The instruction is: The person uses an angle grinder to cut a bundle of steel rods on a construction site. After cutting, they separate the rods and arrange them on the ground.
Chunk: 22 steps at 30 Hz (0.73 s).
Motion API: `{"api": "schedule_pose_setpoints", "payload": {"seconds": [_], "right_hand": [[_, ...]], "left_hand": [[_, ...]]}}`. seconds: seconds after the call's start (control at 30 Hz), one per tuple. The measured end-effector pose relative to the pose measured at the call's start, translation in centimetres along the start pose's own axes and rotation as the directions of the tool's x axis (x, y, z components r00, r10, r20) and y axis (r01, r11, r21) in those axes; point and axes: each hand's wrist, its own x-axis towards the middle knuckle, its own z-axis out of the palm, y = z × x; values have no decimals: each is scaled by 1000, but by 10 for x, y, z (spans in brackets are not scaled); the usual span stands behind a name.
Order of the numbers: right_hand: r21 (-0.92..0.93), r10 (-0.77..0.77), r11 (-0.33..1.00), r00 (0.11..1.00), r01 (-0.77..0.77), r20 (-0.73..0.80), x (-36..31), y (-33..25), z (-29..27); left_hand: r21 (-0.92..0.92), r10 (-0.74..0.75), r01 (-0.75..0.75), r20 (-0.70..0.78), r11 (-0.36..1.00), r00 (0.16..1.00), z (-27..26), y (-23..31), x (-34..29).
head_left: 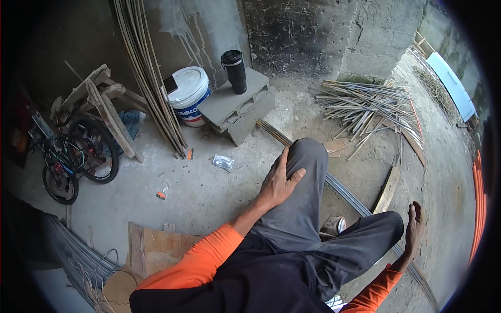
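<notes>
My left hand (278,184) rests on the grey trousers (292,219) over my left thigh, just below the knee, fingers stretched along the cloth and thumb apart. It holds nothing. Off the outer side of my right knee hangs my right hand (415,228), its fingers pointing away and slightly bent, with nothing visible in it. A bundle of long thin metal rods (347,195) lies on the floor and runs slantwise beneath my legs. Part of a shoe (334,225) shows between them.
Ahead, a black tumbler (234,72) stands on concrete blocks (245,104) beside a white bucket (189,94) bearing a dark phone. Tall rods (148,73) lean at the wall. A bicycle (78,154) and wooden trestle (104,107) stand left; a rod pile (365,107) lies far right.
</notes>
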Motion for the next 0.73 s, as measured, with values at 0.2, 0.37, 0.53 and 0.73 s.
{"api": "schedule_pose_setpoints", "payload": {"seconds": [0.2,0.37,0.53,0.73], "right_hand": [[-86,230,973,925,-213,302,12,16,31],[-131,19,991,1000,-20,-12,-21,6,47],[-323,-83,946,978,18,-191,-54,-24,69],[-435,-170,900,949,40,-266,-111,-12,82]], "left_hand": [[36,-84,82,82,996,993,-17,-20,-68],[-88,-160,167,85,982,984,-14,-48,-92],[-130,-285,308,169,942,944,-24,-104,-110],[-647,-520,632,397,426,757,-20,-147,-106]]}}
